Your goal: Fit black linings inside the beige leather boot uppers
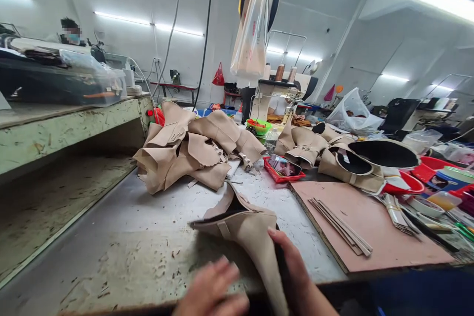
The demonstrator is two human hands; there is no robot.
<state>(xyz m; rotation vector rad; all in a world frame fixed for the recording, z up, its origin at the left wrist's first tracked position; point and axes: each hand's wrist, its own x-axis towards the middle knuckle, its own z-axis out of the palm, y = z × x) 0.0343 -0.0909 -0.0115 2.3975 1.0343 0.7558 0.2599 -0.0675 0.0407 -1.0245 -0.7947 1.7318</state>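
A beige boot upper (244, 227) lies on the grey worktable (122, 242) near its front edge. My right hand (296, 271) grips its lower part, fingers wrapped round the beige material. My left hand (213, 291) is blurred at the bottom edge, just left of the boot upper, fingers loosely spread and holding nothing visible. A pile of beige boot uppers (188, 150) sits further back at the centre. More beige uppers with black lining (348, 158) lie at the right.
A pink board (370, 227) with thin strips (340, 224) lies at the right. A red tray (283, 168), red bowls (403, 185), a green bowl (259, 126) and tools crowd the far right. A raised shelf (55, 128) stands left. A person sits far back left.
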